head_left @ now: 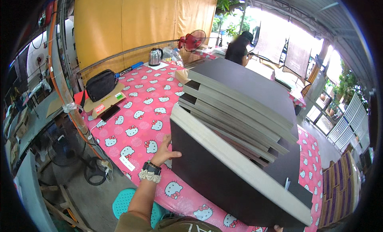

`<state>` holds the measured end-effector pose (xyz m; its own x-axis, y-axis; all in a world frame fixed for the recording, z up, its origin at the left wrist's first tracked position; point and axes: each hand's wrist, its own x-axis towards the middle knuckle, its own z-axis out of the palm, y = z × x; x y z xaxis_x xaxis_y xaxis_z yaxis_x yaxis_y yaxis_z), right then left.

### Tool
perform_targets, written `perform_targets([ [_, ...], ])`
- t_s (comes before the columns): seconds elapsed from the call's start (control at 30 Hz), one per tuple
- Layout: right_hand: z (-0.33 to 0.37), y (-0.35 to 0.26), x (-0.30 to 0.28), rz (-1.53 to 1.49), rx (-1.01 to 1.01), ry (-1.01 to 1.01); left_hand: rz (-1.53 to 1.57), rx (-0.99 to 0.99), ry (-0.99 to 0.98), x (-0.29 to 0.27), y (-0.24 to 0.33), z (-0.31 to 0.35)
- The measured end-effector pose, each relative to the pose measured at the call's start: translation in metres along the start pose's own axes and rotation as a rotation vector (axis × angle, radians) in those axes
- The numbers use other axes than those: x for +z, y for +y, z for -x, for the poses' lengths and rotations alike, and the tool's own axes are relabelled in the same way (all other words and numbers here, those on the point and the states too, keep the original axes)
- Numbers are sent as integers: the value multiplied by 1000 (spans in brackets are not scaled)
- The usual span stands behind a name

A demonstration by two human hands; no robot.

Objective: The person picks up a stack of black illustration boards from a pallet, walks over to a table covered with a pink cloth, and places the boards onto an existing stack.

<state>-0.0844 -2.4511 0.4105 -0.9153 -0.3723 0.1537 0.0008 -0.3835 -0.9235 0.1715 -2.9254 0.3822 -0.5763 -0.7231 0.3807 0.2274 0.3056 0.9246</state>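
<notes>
A thick dark panel (223, 172) with a pale edge stands tilted up in front of me. My left hand (162, 151) grips its left end, thumb on the dark face and the other fingers mostly hidden behind the edge. At the bottom, my right hand (278, 228) shows only a small part at the panel's lower right edge; the rest is out of view. Just beyond rises a stack of similar dark panels (243, 78) with greyish edges, unevenly piled. A small shiny metal piece (287, 183) rests on a dark surface at the right.
A pink patterned cloth covers the table (139, 100). On it are a black bag (101, 85), cardboard (107, 105), a phone (110, 113) and a steel kettle (155, 57). A turquoise stool (123, 202) stands below left. A red fan (192, 41) and another person (238, 49) are farther back.
</notes>
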Motion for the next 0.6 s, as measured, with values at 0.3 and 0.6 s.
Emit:
perform_targets([
  [0.3,28,5,-16,279,43,103,388,-298,-111,-20,-8,39],
  [0.6,29,68,-65,498,25,74,97,-318,-59,-13,-41,35],
])
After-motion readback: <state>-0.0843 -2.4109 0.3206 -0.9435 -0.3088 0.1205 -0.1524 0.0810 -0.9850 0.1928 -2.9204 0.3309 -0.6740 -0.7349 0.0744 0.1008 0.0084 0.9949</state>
